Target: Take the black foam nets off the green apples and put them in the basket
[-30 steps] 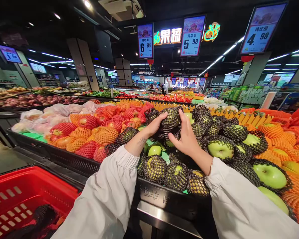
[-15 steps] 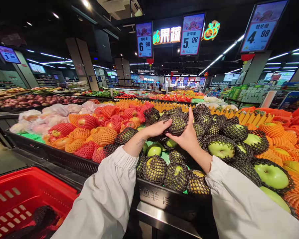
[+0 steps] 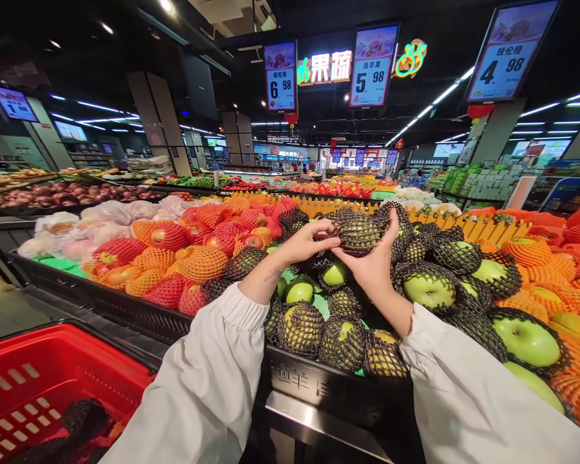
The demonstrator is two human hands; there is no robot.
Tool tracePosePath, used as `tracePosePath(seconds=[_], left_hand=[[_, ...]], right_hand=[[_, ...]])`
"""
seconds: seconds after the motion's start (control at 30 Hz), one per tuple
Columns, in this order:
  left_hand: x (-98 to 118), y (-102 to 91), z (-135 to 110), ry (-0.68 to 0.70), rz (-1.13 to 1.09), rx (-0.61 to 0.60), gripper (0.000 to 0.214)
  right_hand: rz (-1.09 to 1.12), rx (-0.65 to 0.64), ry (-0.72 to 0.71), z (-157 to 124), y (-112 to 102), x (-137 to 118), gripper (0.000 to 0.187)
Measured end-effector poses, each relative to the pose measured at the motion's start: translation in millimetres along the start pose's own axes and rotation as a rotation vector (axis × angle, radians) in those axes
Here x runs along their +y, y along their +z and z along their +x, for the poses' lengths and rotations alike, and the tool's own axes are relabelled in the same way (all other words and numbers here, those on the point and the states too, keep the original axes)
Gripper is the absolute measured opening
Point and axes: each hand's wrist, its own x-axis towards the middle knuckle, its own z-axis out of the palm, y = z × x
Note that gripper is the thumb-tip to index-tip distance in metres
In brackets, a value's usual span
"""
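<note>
A green apple in a black foam net (image 3: 360,231) is held up over the fruit display. My right hand (image 3: 373,267) cups it from below and the right, thumb and fingers spread around it. At the apple's left end, my left hand (image 3: 308,243) closes its thumb and fingers on the edge of the net. Below my hands lie more netted green apples (image 3: 299,327), and a partly bare green apple (image 3: 298,291) shows between them. Part of the held apple's underside is hidden by my right hand.
Red apples in orange and red nets (image 3: 200,263) lie to the left, beside bagged fruit (image 3: 104,222). A red shopping basket (image 3: 67,348) with dark netted things inside stands at lower left. The black display edge (image 3: 319,380) runs before me. Price screens (image 3: 374,67) hang above.
The netted apple and my right hand have moved slightly right. My left hand has slid from over the apple to its left end, and more of the net's side shows.
</note>
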Motion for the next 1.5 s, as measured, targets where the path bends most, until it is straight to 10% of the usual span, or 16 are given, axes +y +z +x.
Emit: tracePosePath(seconds=[0.3, 0.63, 1.0, 1.13, 1.3, 1.5], left_hand=[[0, -4.1, 0, -0.119, -0.19, 0.223, 0.052], [0, -1.7, -7, -0.152, -0.331, -0.055, 0.077], [-3, -17.2, 2, -0.264, -0.07, 0.471, 0.042], [16, -32.7, -8, -0.333, 0.59, 0.741, 0.056], [24, -53.6, -24, -0.529, 1.186, 0.404, 0.066], [0, -52.7, -17, -0.785, 1.175, -0.139, 0.079]], right_hand=[[-0.027, -0.025, -0.076, -1, -2, -10, 0.107], [-0.003, -0.284, -0.269, -4, 2, -12, 0.121], [-0.217, -0.272, -0.21, -8, 6, -12, 0.122], [-0.272, -0.467, -0.369, -17, 12, -16, 0.081], [-0.375, -1.004, -0.695, -21, 17, -10, 0.047], [-0.52, -1.024, -0.926, -25, 21, -10, 0.043]])
